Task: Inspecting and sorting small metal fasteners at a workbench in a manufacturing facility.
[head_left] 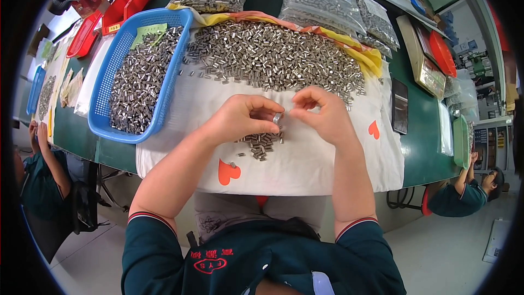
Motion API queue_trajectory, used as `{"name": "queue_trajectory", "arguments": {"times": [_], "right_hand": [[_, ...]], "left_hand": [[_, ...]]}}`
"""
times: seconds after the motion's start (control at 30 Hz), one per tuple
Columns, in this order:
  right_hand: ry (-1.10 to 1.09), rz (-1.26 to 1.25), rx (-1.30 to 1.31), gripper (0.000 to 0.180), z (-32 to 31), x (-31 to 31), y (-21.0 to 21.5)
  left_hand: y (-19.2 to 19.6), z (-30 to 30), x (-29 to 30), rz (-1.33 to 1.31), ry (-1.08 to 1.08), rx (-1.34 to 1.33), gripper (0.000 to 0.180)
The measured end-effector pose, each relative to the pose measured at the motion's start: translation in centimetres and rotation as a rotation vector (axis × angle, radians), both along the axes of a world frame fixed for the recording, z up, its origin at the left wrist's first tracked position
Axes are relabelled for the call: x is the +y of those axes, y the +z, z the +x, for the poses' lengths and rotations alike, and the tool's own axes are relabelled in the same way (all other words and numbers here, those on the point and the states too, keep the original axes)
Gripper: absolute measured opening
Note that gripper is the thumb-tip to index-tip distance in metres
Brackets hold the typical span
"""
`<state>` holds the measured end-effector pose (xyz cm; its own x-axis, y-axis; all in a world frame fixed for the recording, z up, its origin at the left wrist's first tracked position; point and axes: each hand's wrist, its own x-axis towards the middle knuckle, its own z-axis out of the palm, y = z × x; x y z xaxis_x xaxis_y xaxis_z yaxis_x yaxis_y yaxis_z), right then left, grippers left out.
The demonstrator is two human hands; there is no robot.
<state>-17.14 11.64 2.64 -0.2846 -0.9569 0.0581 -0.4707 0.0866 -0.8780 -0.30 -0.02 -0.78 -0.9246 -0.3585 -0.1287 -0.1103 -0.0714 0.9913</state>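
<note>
- Two bare hands work over a white cloth printed with red hearts [305,172] in the head view. The left hand [243,117] is narrow, thumb and forefinger pinched on a small, shiny, silver metal piece [277,118]; whether it is a single piece is too small to tell.
- Beside it, the right hand [322,116] is loosely curled, thumb and forefinger slightly apart near the held piece; I cannot tell whether its folded fingers hide anything.
- Under the left fingertips lies a small loose pile of short silver metal cylinders [261,146], with a few strays just beside it on the cloth.
- Beyond the hands spreads a large heap of similar silver metal cylinders [273,57], bordered at the far side by a twisted yellow-and-orange cloth strip [371,64]. To the left stands a blue perforated plastic basket [121,137], also filled with such cylinders.
- As a judgement, each piece should be light, stiff and hardly fragile, but smooth enough to slip and roll. A fingertip pinch across the round sides seems the surest hold; pressing near an end could tip it or shoot it away.
</note>
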Motion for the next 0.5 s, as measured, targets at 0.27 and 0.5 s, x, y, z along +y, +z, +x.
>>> {"name": "queue_trajectory", "arguments": {"times": [0.27, 0.5], "right_hand": [[-0.212, -0.088, 0.683, 0.006, -0.9, -1.6, -3.1], [-0.152, -0.080, 0.755, 0.009, -0.1, -1.3, -2.9]], "left_hand": [[0.4, -0.2, 0.1, -0.021, -0.031, -0.025, 0.033], [-0.7, -0.3, -0.6, 0.208, 0.022, 0.070, 0.036]]}}
